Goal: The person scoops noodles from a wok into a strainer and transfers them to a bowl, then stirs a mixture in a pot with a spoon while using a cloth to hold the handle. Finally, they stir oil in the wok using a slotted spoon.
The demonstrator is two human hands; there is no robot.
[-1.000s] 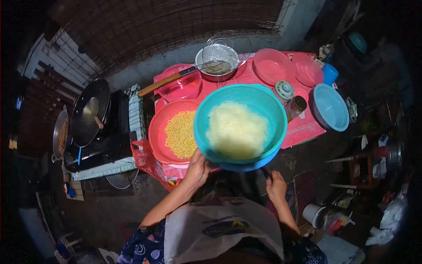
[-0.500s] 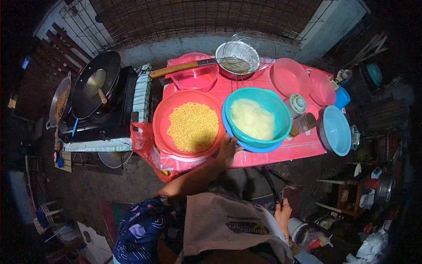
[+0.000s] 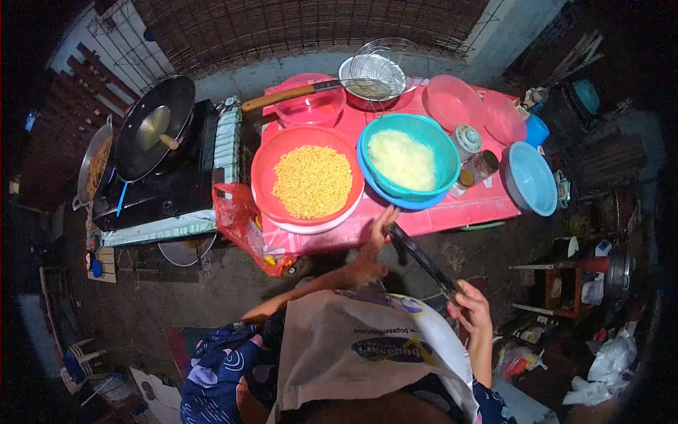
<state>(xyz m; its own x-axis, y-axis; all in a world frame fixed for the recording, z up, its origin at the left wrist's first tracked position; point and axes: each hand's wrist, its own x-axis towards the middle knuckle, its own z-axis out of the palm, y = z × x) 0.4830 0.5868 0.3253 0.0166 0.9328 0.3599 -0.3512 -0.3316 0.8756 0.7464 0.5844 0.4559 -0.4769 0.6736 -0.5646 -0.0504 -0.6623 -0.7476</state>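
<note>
While your right hand [image 3: 473, 309] grips the lower end of a long, narrow, dark strip [image 3: 424, 261], your left hand [image 3: 380, 230] is at its upper end, just in front of the turquoise plastic mesh basket [image 3: 447, 152]. Whether your left fingers close on the strip, you cannot tell from this view. The strip slants between your hands, in front of the pink-covered table [image 3: 417, 222].

As far as progress can be judged, you have the food sorted rather than combined: a pale, shredded-looking mass [image 3: 401, 161] lies in the turquoise basket, which is set in a blue plastic basin [image 3: 417, 203], and small yellow pieces [image 3: 312, 181] fill the middle of a round red plastic basket [image 3: 264, 169] beside it. Neither food has been visibly mixed with the other. Over on the black stove [image 3: 203, 134], a black wok [image 3: 131, 159] holds a wooden-handled metal ladle [image 3: 154, 127], and brown food [image 3: 97, 164] lies in the metal pan [image 3: 80, 180] beyond, perhaps already cooked. How much work is left, you can't tell.
</note>
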